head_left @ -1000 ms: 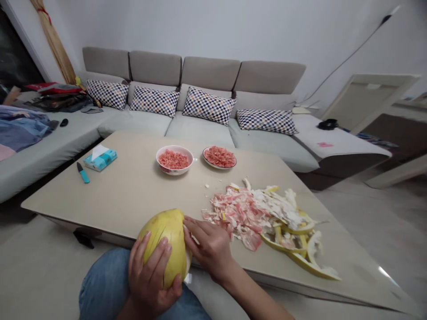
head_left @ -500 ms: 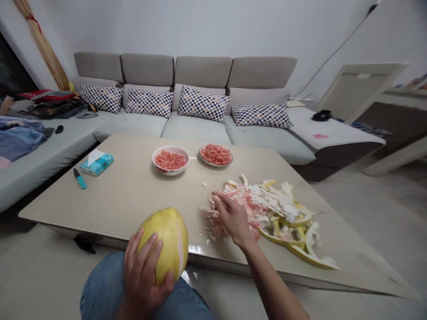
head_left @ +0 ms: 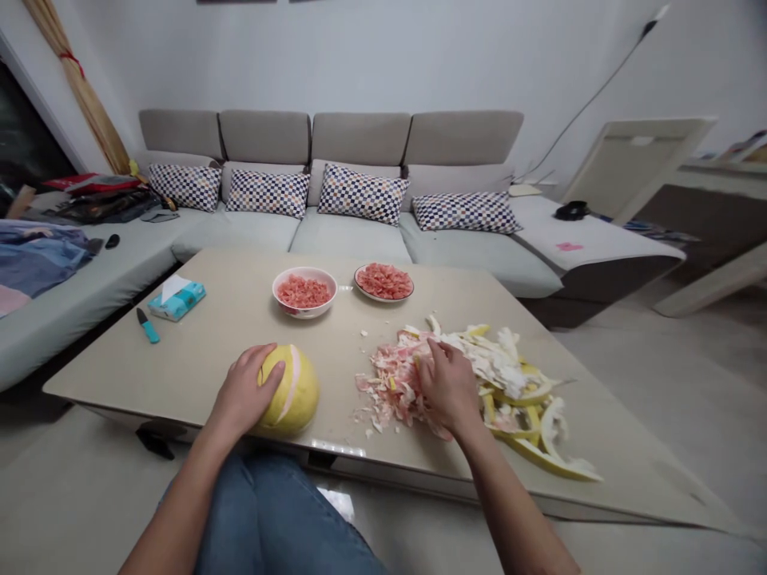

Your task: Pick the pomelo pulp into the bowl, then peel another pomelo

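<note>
A yellow pomelo [head_left: 292, 393] with one pale strip of rind cut away rests on the beige table [head_left: 228, 343] near its front edge. My left hand [head_left: 245, 387] lies over the fruit's left side, fingers curved round it. My right hand [head_left: 447, 385] rests on a heap of pink-and-white peel scraps [head_left: 479, 367], fingers bent down into the pile; I cannot make out anything held in them. Long yellow rind pieces [head_left: 548, 455] lie at the heap's right.
Two bowls of pink fruit flesh [head_left: 304, 291] [head_left: 384, 282] stand mid-table. A teal-handled knife [head_left: 147, 326] and a tissue pack [head_left: 176, 299] lie at the left. A grey sofa [head_left: 353, 231] with checked cushions wraps the far side; my jeans-clad knee [head_left: 281, 519] is below.
My left hand has lifted the pomelo from my lap onto the table. My right hand left the fruit and moved right, onto the peel heap.
</note>
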### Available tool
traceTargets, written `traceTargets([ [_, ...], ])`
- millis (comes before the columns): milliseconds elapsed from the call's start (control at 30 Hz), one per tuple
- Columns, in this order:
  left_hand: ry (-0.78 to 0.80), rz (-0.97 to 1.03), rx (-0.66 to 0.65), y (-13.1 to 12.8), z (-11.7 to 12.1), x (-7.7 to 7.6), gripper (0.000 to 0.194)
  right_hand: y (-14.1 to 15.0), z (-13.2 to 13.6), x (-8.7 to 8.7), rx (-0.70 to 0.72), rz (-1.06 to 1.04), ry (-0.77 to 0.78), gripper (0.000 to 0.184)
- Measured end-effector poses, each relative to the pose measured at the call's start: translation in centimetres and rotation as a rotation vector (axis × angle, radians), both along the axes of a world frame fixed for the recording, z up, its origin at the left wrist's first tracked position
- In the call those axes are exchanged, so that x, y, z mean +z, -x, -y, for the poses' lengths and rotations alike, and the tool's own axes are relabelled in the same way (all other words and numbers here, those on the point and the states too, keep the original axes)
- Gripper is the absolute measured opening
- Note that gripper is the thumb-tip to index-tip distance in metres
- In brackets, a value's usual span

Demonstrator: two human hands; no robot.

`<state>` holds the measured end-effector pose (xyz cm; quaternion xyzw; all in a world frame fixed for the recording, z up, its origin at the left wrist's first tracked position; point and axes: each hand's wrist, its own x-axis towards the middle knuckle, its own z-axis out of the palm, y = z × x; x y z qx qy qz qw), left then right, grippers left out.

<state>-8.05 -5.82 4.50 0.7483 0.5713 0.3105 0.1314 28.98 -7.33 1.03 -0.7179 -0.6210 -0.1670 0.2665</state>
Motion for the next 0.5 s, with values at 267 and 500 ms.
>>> traceTargets([
  [267,0.170,-0.069,0.065,1.2,-1.3,0.6,0.062,7.3,2.1,-0.2,0.491,-0.304,-0.020,0.031],
  [500,-0.019,0.072,0.061,-0.8,-0.6,-0.2,0.049,15.5,4.0,1.9,0.770,-0.395,0.020,0.037],
])
